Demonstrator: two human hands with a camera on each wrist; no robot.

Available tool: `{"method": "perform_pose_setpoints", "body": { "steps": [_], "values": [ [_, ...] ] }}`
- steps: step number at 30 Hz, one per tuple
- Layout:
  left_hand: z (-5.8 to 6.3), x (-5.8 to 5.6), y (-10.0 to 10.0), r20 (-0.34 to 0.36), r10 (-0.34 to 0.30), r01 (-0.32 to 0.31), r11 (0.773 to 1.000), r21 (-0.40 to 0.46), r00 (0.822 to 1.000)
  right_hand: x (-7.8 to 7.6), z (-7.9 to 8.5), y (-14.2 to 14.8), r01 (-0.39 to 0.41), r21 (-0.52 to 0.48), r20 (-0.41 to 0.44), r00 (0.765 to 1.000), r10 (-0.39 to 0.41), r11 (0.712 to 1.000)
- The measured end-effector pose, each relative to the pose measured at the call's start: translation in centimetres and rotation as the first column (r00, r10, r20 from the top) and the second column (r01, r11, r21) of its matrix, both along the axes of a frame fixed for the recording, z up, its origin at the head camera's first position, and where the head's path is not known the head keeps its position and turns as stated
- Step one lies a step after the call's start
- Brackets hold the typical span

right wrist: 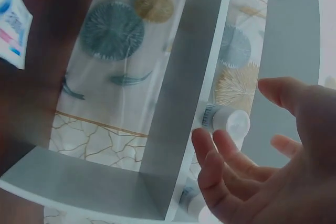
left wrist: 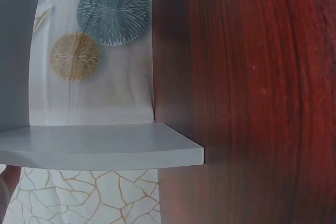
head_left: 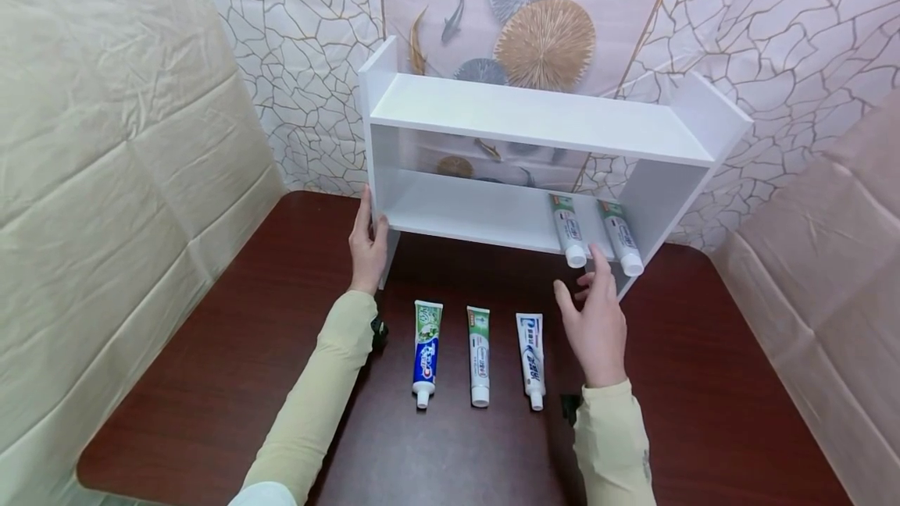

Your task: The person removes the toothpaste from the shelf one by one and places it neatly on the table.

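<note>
A white two-tier shelf (head_left: 520,112) stands on the table. My left hand (head_left: 368,250) rests against its left side panel, fingers straight along the outer face and thumb at the front edge. On the lower board lie two green-and-white toothpaste tubes, the inner tube (head_left: 567,231) and the outer tube (head_left: 621,238), white caps toward me. My right hand (head_left: 596,330) holds nothing; its loosely bent fingers are close by the inner tube's cap (right wrist: 233,124). On the table lie a blue-and-green toothpaste tube (head_left: 426,354), a green-and-white one (head_left: 479,358) and a white-and-blue one (head_left: 531,361).
The dark red-brown table (head_left: 232,365) extends to both sides of the shelf. Behind it hangs a patterned cloth (head_left: 450,14). Cream cloth walls (head_left: 126,100) close in at left and right. The shelf's right side panel (head_left: 675,194) stands just beside the outer tube.
</note>
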State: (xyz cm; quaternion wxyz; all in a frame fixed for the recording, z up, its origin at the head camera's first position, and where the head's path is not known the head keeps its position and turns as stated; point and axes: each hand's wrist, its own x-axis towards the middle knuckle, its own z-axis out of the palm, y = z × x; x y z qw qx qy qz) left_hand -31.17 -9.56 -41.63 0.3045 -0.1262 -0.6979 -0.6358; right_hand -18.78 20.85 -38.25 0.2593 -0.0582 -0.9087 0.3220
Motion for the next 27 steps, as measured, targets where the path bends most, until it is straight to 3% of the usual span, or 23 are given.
{"method": "perform_pose_setpoints", "body": {
  "steps": [9, 15, 27],
  "values": [
    [-0.2, -0.1, 0.0, 0.02, 0.005, -0.005, 1.0, 0.007, 1.0, -2.6, 0.9, 0.3, 0.01, 0.07, 0.048, 0.999, -0.014, 0.998],
    [-0.4, -0.2, -0.1, 0.021, 0.002, -0.002, 1.0, 0.019, 1.0, -4.0, 1.0, 0.4, 0.033, 0.128, 0.037, 0.999, -0.038, 0.991],
    [-0.4, -0.3, 0.0, 0.015, 0.005, -0.005, 1.0, 0.014, 1.0, -5.0, 0.8, 0.3, 0.095, 0.131, -0.007, 0.995, -0.095, 0.987]
  ]
}}
